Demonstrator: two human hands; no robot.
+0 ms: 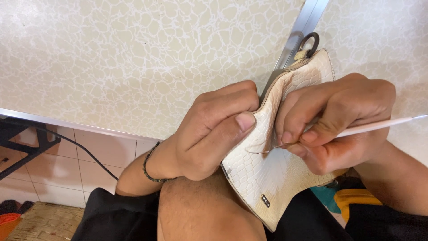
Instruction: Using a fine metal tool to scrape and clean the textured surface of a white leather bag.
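A cream, scale-embossed leather piece (263, 172) with a dark metal ring (310, 43) at its top stands over my knee. My left hand (209, 131) pinches its left edge, thumb pressed on the front face. My right hand (332, 122) holds a thin tool with a white handle (379, 126) and a curved metal tip (267, 150). That tip touches the leather just below my left thumb. A small dark metal tag (265, 200) sits near the leather's lower edge.
A patterned cream tabletop (125, 58) with a metal strip (303, 24) lies ahead, its edge trimmed in metal. Below are white floor tiles (67, 169), a black cable (76, 147), a woven mat (44, 221), and teal and yellow objects (347, 198) at the right.
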